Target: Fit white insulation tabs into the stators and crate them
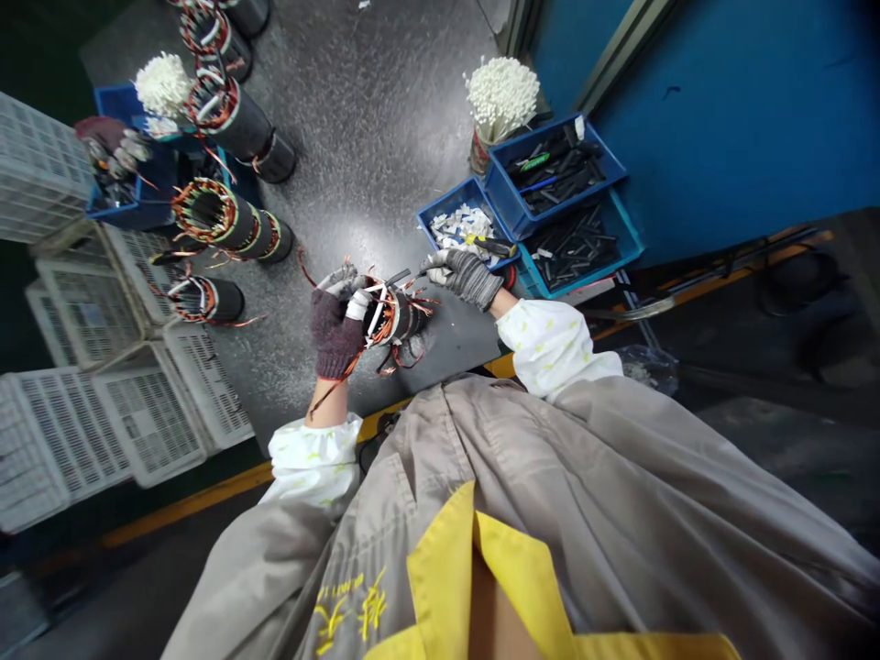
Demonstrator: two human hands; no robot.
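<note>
A motor stator with orange-red windings stands on the grey tabletop in front of me, loose copper leads and white sleeves sticking out of its end. My left hand, in a maroon knit glove with pale fingertips, is closed on wire leads at the stator's left side. To the right, my right hand, in a grey knit glove, is closed with its fingertips pinching a thin dark piece beside the stator's top. Between the hands a short black sleeve rises from the windings. What lies inside the left fingers is partly hidden.
Blue bins with black sleeves and white scraps stand at right, yellow-black cutters across one. White sticks stand behind. More stators are at left, near a co-worker's gloved hand and white crates.
</note>
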